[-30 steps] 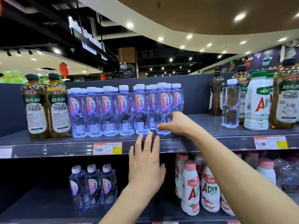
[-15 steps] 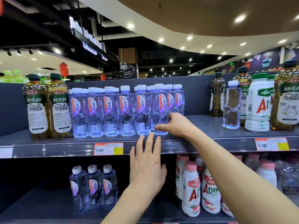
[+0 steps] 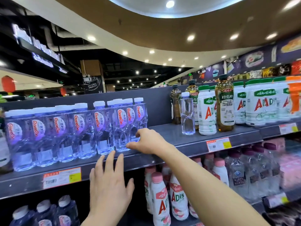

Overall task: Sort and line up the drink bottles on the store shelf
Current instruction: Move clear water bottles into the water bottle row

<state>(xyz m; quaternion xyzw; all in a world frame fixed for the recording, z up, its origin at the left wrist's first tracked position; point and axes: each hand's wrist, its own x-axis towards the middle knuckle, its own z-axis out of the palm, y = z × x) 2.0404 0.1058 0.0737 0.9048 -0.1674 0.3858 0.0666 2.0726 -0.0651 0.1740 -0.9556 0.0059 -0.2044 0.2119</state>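
Reaching hand: right hand (image 3: 150,141) is at the right end of the water row (image 3: 78,128), fingers loosely curled, thumb and forefinger spread beside the end bottle (image 3: 121,128); fingertips touch or nearly touch that bottle's lower body, which of the two cannot be told; nothing is clasped
Left hand: left hand (image 3: 108,186) is raised below the water row, palm away, fingers spread and released, holding nothing; its fingertips overlap the shelf edge (image 3: 162,158) just under the row
Water row: clear bottles with white caps and red-lettered labels stand upright on the top shelf, packed side by side, touching, more than one deep
Lone bottle: a clear bottle (image 3: 187,115) without a visible label stands upright, well right of the water row, a bare stretch of shelf between them
Mixed group: right of the lone bottle stand white milk bottles (image 3: 207,110) with green caps and brown tea bottles (image 3: 225,105) with dark caps, intermixed
Price tag: an orange and white tag (image 3: 61,177) sits on the shelf edge below the water row, left of the left hand
Lower shelf: pink-capped bottles (image 3: 160,199) stand below the right forearm; more water bottles (image 3: 44,212) stand below the price tag
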